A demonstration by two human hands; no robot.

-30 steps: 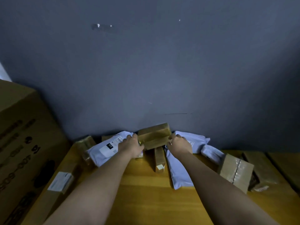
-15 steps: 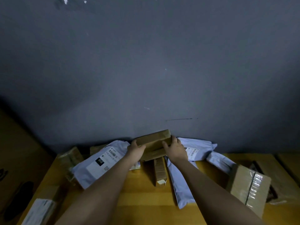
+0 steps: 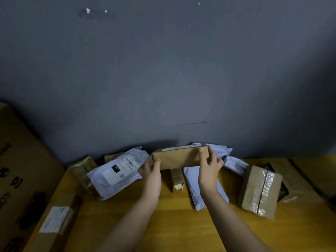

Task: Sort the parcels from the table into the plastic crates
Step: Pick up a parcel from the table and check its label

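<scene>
While both hands lift it above the wooden table [image 3: 174,224], flat brown parcel [image 3: 179,158] pinched at its ends, left hand [image 3: 151,168], right hand [image 3: 209,166], white mailer bag [image 3: 116,171] lying left, taped carton [image 3: 260,191] right, big cardboard box [image 3: 20,170] far left, contents unseen.
</scene>
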